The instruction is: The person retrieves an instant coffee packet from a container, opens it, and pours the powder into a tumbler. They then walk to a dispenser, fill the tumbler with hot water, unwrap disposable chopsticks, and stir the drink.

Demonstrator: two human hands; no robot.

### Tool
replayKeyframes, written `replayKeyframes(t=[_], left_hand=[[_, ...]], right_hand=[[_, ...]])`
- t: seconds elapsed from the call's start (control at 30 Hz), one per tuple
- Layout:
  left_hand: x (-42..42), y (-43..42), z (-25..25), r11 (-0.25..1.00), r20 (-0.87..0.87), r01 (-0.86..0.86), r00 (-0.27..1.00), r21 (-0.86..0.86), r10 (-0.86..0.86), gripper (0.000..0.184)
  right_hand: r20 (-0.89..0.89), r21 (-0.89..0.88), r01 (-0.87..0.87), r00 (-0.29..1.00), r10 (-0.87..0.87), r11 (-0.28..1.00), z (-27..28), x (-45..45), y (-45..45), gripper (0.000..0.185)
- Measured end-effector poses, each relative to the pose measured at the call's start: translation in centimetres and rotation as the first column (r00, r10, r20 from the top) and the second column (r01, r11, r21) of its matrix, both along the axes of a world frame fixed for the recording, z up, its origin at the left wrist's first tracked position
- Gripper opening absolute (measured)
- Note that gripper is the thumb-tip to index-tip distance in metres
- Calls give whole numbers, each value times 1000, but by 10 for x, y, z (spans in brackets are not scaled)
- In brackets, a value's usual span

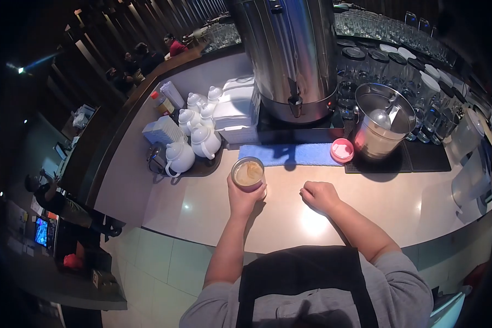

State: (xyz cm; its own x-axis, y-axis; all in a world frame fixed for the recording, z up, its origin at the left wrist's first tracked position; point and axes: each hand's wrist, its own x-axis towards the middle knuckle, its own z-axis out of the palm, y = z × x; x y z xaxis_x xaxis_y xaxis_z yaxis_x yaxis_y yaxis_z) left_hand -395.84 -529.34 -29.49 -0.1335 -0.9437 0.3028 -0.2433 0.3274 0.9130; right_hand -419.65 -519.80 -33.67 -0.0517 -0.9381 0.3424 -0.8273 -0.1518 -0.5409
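Observation:
My left hand (242, 201) is wrapped around a glass (248, 174) of light brown, milky-looking drink with foam on top. The glass is upright over the pale counter (276, 224); whether its base touches the surface is hidden. To the right, my right hand (321, 195) rests on the counter, its fingers curled into a loose fist with nothing visible in them. Just beyond both hands lies a folded blue cloth (290, 155). A small round pink container (342, 150) stands at the cloth's right end.
A tall steel urn (295, 60) with a tap stands behind the cloth. Right of it are a metal bucket (380, 139) holding a ladle (381, 118) and several lidded glass jars (426, 112). White teapots (180, 158) and napkins (232, 112) stand at left. A person (57, 199) is farther left.

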Motion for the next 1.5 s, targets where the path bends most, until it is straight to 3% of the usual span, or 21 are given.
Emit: replayKeyframes(t=[0.33,0.43,0.67,0.77,0.93,0.97,1.03,1.1,1.17,1.2,1.23,1.27,1.3,1.33,1.4,1.43,1.5], left_hand=[[11,6,-17,983,101,-184,977,-28,186,91],[14,5,-19,982,125,-188,975,33,183,92],[12,2,-27,984,53,-176,983,0,176,95],[15,4,-27,990,28,-140,990,20,140,108],[17,14,-15,991,13,-116,993,61,115,122],[18,16,-15,992,33,-115,993,47,113,124],[23,21,-19,993,47,-112,993,31,111,126],[31,34,-35,947,158,-268,942,-177,296,113],[41,54,-59,955,-116,-278,957,-106,266,73],[47,70,-57,966,-73,-242,969,-90,236,49],[52,87,-53,976,-28,-205,979,-73,204,28],[58,96,-66,996,-64,-78,995,-45,75,21],[60,103,-68,998,-103,51,993,-21,-53,25],[59,107,-70,998,-104,54,993,-21,-55,25],[53,117,-72,923,-199,348,928,163,-315,34],[49,116,-74,922,-204,351,926,164,-317,34],[37,111,-72,834,-94,489,871,256,-481,37]], right_hand=[[36,-20,-10,999,10,1000,-2,1,1,24],[43,-8,-22,999,22,1000,-1,1,1,24],[48,-28,-35,998,36,999,-2,1,0,23],[44,-25,-40,998,41,999,-4,0,0,22],[153,-89,5,988,9,996,-5,-5,1,16],[149,-89,4,989,9,996,-3,-8,1,16],[29,-260,32,999,-26,965,2,-18,1,11],[49,-276,129,992,-120,952,7,-32,0,18],[23,-315,262,963,-268,912,5,-51,-5,38],[22,-320,261,963,-269,911,3,-59,-7,38],[-2,-269,372,922,-387,888,-1,-65,-8,39],[-32,-219,480,867,-498,850,-4,-70,-8,40],[-35,-144,513,852,-522,847,-8,-76,-8,35],[-36,-144,514,851,-524,845,-10,-82,-10,35],[-71,-115,497,859,-507,860,-15,-88,-12,28],[-76,-115,499,858,-509,859,-16,-89,-11,28],[-70,-168,431,892,-447,886,-11,-88,-10,17]])
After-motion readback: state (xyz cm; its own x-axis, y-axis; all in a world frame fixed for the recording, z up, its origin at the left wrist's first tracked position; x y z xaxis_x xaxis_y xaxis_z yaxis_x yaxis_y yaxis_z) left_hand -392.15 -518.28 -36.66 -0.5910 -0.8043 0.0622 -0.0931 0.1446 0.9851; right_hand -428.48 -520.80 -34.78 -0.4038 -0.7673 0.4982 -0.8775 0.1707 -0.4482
